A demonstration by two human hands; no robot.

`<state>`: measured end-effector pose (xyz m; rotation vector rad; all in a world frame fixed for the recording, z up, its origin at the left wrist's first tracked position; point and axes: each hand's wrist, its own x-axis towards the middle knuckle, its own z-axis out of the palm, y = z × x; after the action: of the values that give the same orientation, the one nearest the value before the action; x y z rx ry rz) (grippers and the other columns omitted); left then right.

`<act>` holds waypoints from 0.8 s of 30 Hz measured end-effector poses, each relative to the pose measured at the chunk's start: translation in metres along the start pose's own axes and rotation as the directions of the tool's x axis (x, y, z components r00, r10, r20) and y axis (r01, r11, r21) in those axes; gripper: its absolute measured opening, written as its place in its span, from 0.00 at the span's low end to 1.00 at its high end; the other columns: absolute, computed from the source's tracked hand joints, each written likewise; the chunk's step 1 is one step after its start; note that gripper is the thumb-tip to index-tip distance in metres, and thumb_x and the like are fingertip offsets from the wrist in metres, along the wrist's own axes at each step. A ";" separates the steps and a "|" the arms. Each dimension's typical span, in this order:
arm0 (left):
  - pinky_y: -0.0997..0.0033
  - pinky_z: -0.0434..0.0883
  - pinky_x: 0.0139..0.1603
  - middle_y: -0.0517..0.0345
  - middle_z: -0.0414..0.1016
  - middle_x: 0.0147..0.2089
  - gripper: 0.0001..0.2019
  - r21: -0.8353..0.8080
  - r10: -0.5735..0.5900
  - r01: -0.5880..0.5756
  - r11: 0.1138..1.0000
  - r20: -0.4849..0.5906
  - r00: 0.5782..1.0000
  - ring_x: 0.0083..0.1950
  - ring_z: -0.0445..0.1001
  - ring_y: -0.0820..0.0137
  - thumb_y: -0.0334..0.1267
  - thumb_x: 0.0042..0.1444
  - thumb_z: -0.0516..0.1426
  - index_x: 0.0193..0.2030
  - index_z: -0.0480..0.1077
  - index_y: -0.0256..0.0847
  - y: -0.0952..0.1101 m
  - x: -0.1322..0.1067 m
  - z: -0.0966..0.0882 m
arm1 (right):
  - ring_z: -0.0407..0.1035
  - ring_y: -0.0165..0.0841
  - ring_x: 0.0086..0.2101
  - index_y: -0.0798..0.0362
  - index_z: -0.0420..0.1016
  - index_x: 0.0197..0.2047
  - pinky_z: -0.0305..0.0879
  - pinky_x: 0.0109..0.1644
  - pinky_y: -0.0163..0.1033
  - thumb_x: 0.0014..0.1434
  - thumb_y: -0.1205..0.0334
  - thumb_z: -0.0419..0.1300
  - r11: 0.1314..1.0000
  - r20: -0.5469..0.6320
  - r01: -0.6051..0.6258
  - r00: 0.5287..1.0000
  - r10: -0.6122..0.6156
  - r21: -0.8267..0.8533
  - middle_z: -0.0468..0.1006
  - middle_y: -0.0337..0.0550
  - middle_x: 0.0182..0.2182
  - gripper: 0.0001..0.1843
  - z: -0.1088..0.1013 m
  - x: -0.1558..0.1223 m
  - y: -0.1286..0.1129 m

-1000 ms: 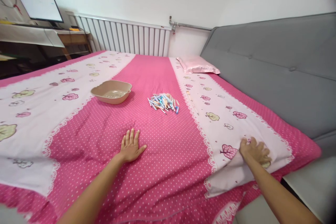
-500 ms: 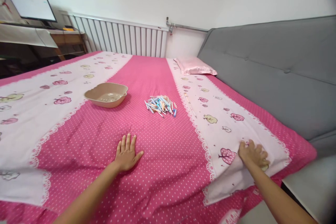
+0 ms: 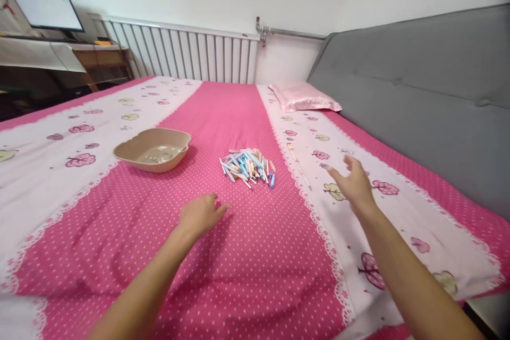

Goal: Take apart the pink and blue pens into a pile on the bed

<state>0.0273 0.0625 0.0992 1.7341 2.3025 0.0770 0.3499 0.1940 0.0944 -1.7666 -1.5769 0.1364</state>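
Observation:
My left hand (image 3: 200, 214) hovers just above the pink dotted bedsheet (image 3: 247, 255), fingers loosely extended and holding nothing, a short way in front of a pile of several coloured pens (image 3: 247, 164). My right hand (image 3: 351, 183) is raised over the white band of the sheet, fingers spread and empty, to the right of the pile. Two loose pens (image 3: 298, 163) lie on the white band between the pile and my right hand. A beige shallow bowl (image 3: 153, 149) sits to the left of the pile.
A pink pillow (image 3: 304, 98) lies at the far end beside the grey upholstered headboard (image 3: 422, 79). A white radiator (image 3: 187, 53) lines the far wall. A desk with a monitor (image 3: 42, 5) stands at the far left.
Both hands lifted off the sheet and moved forward toward the pens. My right hand left the folded sheet corner, which now lies flat. The view moved closer to the pile.

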 end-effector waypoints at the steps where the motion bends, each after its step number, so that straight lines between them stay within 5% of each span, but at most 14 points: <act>1: 0.62 0.66 0.40 0.39 0.76 0.44 0.23 -0.025 0.006 -0.006 1.000 -0.026 1.000 0.45 0.74 0.54 0.49 0.54 0.48 0.47 0.69 0.35 0.003 0.009 0.001 | 0.63 0.45 0.51 0.52 0.60 0.57 0.57 0.51 0.51 0.50 0.47 0.54 0.997 0.042 0.030 0.999 -0.033 0.075 0.67 0.53 0.53 0.33 0.009 0.004 -0.020; 5: 0.65 0.66 0.42 0.42 0.75 0.46 0.19 -0.181 0.038 -0.061 0.982 -0.125 0.991 0.45 0.74 0.58 0.45 0.54 0.50 0.47 0.70 0.36 0.012 0.043 0.016 | 0.67 0.40 0.48 0.53 0.68 0.50 0.60 0.51 0.47 0.51 0.52 0.57 0.947 0.247 0.159 0.941 -0.231 0.280 0.72 0.48 0.49 0.24 0.044 0.017 -0.092; 9: 0.66 0.67 0.40 0.45 0.76 0.43 0.15 -0.289 0.090 -0.167 0.943 -0.263 0.961 0.41 0.74 0.62 0.40 0.53 0.52 0.44 0.71 0.36 0.020 0.064 0.042 | 0.71 0.32 0.41 0.54 0.72 0.46 0.64 0.47 0.38 0.52 0.64 0.56 0.902 0.350 0.224 0.866 -0.358 0.369 0.78 0.45 0.40 0.16 0.087 0.011 -0.133; 13: 0.66 0.67 0.41 0.48 0.75 0.41 0.09 -0.383 0.111 -0.281 0.880 -0.409 0.906 0.39 0.72 0.64 0.35 0.53 0.52 0.39 0.71 0.37 0.030 0.071 0.071 | 0.72 0.31 0.35 0.51 0.75 0.42 0.65 0.41 0.35 0.53 0.67 0.54 0.908 0.428 0.275 0.813 -0.395 0.315 0.79 0.42 0.34 0.13 0.131 -0.010 -0.135; 17: 0.68 0.67 0.41 0.53 0.73 0.36 0.07 -0.489 0.083 -0.357 0.796 -0.496 0.865 0.37 0.71 0.68 0.33 0.54 0.52 0.36 0.70 0.39 0.033 0.071 0.086 | 0.72 0.32 0.33 0.51 0.76 0.35 0.64 0.37 0.34 0.47 0.66 0.60 0.920 0.585 0.308 0.710 -0.392 0.243 0.79 0.40 0.30 0.10 0.156 -0.030 -0.125; 24: 0.69 0.67 0.37 0.56 0.74 0.32 0.06 -0.658 -0.060 -0.297 0.692 -0.462 0.885 0.33 0.71 0.69 0.34 0.53 0.53 0.32 0.71 0.38 0.028 0.067 0.083 | 0.71 0.36 0.35 0.50 0.76 0.35 0.63 0.37 0.37 0.48 0.63 0.60 0.921 0.601 0.389 0.732 -0.322 0.019 0.78 0.44 0.33 0.09 0.160 -0.043 -0.129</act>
<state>0.0557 0.1251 0.0127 1.5069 1.9555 1.3600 0.1493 0.2232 0.0387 -1.5323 -2.3975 0.4646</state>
